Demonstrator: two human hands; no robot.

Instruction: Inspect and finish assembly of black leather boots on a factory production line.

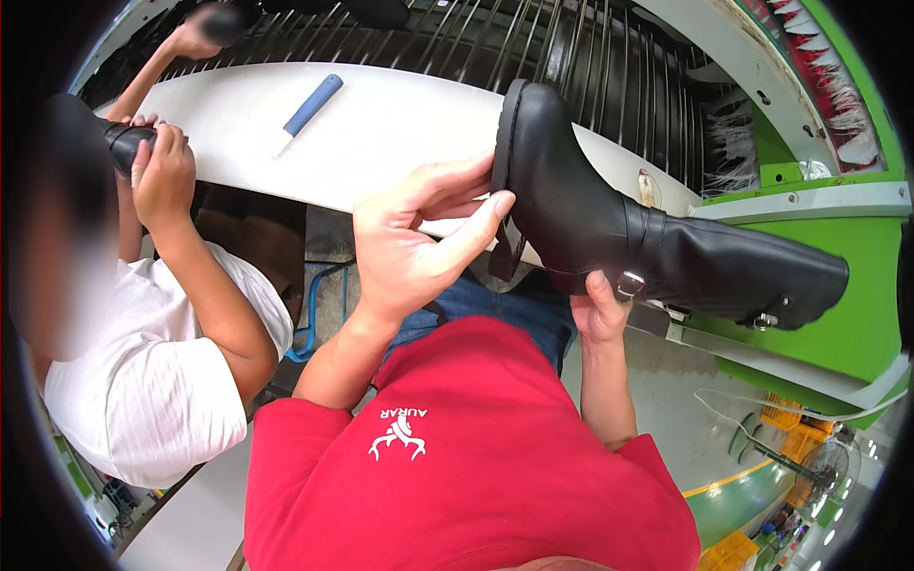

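A tall black boot (562, 152) lies on its side in the air in front of me, toe pointing away and shaft stretching to the right. Two silver buckles sit on its straps, and its sole and heel face left. The curled fingers and thumb of my left hand (409, 238) press together at the sole's edge. From below, my right hand (602, 314) supports the boot near the ankle buckle, its thumb upright against the leather and its other fingers hidden behind.
A white table (381, 124) runs under the boot, with a blue-handled tool (312, 105) on it. Beyond are metal rollers (457, 48) and a green machine frame (809, 285). On the left, a person in a white shirt (162, 381) holds a black shoe (127, 145).
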